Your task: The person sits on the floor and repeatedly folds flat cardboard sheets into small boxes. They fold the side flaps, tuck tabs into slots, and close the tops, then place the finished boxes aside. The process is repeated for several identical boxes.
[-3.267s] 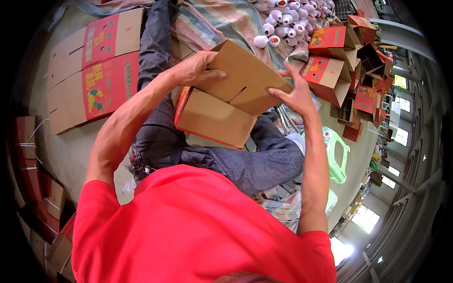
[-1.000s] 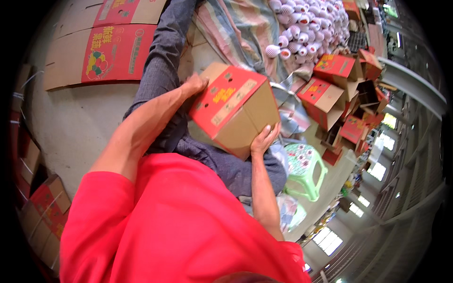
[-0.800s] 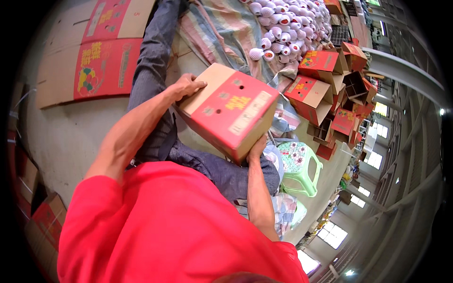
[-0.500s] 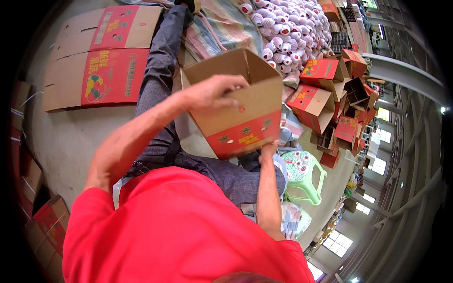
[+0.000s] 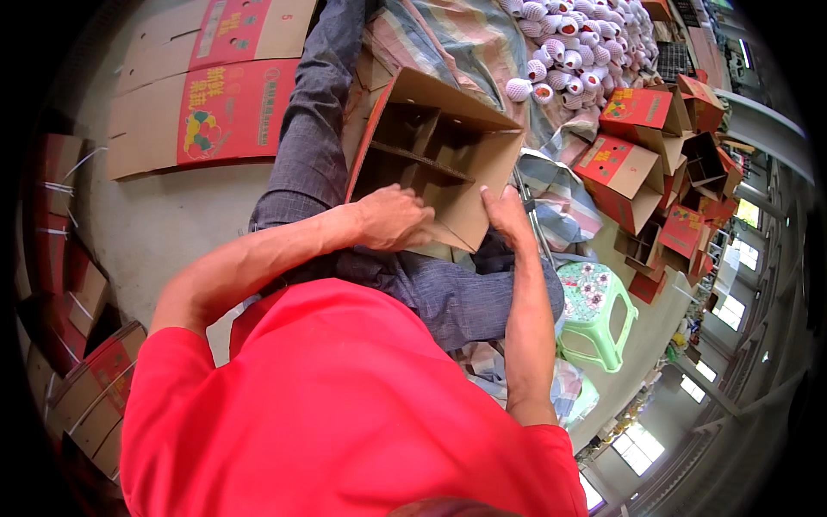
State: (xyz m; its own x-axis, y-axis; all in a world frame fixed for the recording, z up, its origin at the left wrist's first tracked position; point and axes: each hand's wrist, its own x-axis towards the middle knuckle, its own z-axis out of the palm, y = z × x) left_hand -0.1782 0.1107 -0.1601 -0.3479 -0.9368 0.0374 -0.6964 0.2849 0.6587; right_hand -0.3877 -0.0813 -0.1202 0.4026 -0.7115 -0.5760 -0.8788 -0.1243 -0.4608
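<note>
An open cardboard box (image 5: 489,158) stands tilted between my legs, its mouth turned up toward me. Inside it, a brown cardboard divider (image 5: 419,158) splits the space into compartments. Curled over the near left rim, my left hand (image 5: 394,217) has its fingers closed against the box; their tips are partly hidden. My right hand (image 5: 510,215) pinches the right-hand flap, thumb on the inner face and fingers behind it.
Flattened red-and-brown cartons (image 5: 228,112) lie at the left. Fruit in white foam nets (image 5: 577,52) is heaped at the far right, beside a pile of open boxes (image 5: 620,177). A green stool (image 5: 594,314) stands by my right knee; striped sheeting (image 5: 448,43) covers the floor ahead.
The box has turned so its divided inside now faces me. My left hand came down from its upper side to the near rim; my right hand moved up from its bottom corner to a flap.
</note>
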